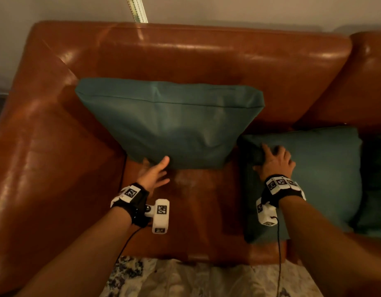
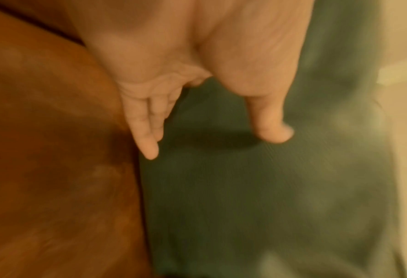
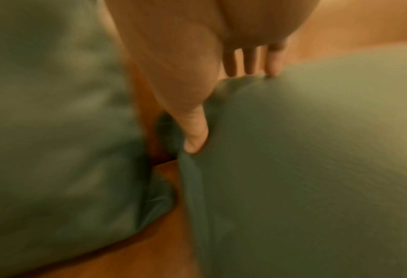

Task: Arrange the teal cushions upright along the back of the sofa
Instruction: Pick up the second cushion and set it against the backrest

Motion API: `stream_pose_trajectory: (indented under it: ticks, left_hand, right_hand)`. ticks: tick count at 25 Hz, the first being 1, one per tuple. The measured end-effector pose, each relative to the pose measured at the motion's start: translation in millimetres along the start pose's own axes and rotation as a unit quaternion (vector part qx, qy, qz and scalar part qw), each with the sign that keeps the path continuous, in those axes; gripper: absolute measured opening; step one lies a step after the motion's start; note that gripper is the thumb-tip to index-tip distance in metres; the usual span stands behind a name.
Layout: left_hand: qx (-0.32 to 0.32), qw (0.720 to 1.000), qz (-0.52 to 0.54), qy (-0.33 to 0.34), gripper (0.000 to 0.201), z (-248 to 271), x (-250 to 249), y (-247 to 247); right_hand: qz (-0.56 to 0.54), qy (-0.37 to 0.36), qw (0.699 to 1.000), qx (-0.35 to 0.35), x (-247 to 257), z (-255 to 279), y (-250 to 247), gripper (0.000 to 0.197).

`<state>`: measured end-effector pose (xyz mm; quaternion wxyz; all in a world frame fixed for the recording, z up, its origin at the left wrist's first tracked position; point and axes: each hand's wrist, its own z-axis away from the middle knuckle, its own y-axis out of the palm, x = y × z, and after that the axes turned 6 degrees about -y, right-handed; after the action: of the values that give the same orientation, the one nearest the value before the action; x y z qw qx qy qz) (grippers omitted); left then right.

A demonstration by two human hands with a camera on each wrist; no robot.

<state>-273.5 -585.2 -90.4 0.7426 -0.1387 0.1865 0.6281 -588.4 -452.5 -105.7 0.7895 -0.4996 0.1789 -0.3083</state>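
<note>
Against the sofa backrest (image 1: 185,54), one teal cushion (image 1: 174,125) is propped upright beside the spread-fingered, empty left hand (image 1: 153,174); the flat-lying cushion (image 1: 313,168) is gripped at its corner by the right hand (image 1: 275,160), presumably for raising.

Patterned rug (image 1: 185,279); pale wall (image 1: 249,9) behind.

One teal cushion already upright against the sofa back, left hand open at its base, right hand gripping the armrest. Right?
Not quite: the right hand grips the corner of the flat teal cushion, not the armrest; head and right wrist views show this. The upright cushion and open left hand are as stated.
</note>
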Motion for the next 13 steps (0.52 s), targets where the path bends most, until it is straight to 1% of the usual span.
stream_pose_trajectory:
  ticks: [2,4,5,6,7,8,10,11,13]
  left_hand:
    - [-0.011,0.998,-0.058,-0.006,0.063,18,10,17]
    - [-0.018,0.992,-0.122,-0.003,0.055,38,23,36]
    - [-0.02,0.988,-0.151,-0.001,0.052,54,33,46]
    - [-0.012,0.984,-0.18,0.016,0.051,66,37,59]
    - [0.006,0.978,-0.205,0.03,0.051,80,41,72]
    - [0.032,0.973,-0.225,0.03,0.054,93,46,82]
    - [0.091,0.952,-0.29,0.025,0.065,109,55,96]
    - [0.121,0.933,-0.337,0.028,0.077,117,62,103]
    - [0.173,0.884,-0.43,0.054,0.108,134,75,112]
  right_hand:
    - [-0.063,-0.005,0.998,-0.012,-13,0,-16,0.046]
    - [-0.125,-0.007,0.992,-0.026,-28,4,-47,0.026]
    - [-0.142,-0.012,0.989,-0.033,-36,15,-60,0.021]
    - [-0.156,-0.016,0.986,-0.053,-46,23,-74,0.018]
    - [-0.172,-0.021,0.982,-0.075,-55,34,-88,0.015]
    - [-0.2,-0.021,0.975,-0.098,-65,47,-101,0.014]
    - [-0.273,-0.003,0.952,-0.14,-82,65,-127,0.011]
    - [-0.313,0.008,0.937,-0.153,-91,74,-142,0.008]
    - [-0.393,0.019,0.901,-0.184,-103,91,-168,0.003]
